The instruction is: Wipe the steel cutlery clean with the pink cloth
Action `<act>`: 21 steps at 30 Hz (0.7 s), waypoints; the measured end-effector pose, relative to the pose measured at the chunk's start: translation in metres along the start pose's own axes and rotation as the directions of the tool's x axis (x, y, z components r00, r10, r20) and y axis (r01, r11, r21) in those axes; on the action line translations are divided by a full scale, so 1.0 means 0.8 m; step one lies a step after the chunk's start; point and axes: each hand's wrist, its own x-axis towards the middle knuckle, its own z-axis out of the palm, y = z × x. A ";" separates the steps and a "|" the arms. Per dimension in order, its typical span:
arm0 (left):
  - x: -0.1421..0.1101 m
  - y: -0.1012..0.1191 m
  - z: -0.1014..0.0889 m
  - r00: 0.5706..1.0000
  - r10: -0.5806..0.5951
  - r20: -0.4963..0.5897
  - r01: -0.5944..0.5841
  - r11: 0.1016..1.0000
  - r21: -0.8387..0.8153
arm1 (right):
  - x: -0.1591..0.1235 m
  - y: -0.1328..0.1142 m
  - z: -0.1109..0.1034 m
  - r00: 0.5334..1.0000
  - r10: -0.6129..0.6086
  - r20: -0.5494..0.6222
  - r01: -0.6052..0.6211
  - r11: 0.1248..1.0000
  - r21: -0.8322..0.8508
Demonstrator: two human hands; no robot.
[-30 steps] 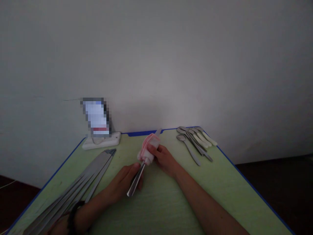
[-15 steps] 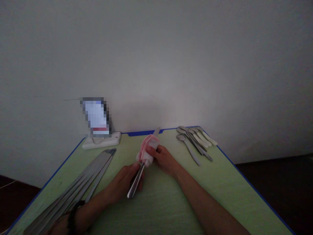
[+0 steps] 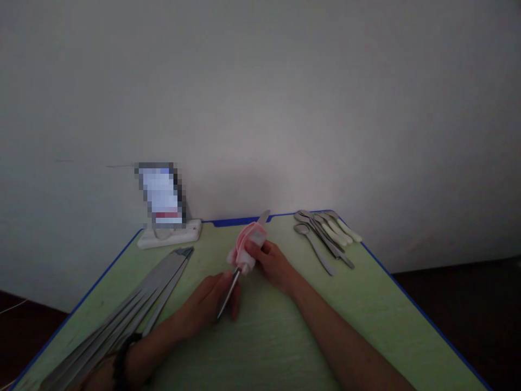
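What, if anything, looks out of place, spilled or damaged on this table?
Nothing looks spilled or visibly damaged. One spoon lies slightly apart, left of the bunched spoons, a minor untidiness. The screen at the back left is pixelated, so unreadable.

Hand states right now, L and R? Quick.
Left hand: closed, holding the knife by its handle.
Right hand: closed, holding the pink-and-white cloth around the blade, thumb on top.
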 end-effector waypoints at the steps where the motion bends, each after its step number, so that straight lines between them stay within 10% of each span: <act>1: 0.000 0.000 0.000 1.000 -0.014 0.004 0.014 1.000 -0.001 | 0.000 0.000 0.000 0.999 0.027 0.030 -0.027 0.999 -0.026; 7: -0.002 0.004 0.001 1.000 -0.028 -0.005 0.029 0.999 0.025 | 0.004 0.002 0.000 0.988 -0.018 -0.153 0.035 0.993 0.109; 21: 0.003 -0.002 0.003 1.000 -0.019 0.011 0.018 0.994 0.106 | 0.008 0.009 -0.003 0.996 0.007 -0.086 -0.003 0.999 0.045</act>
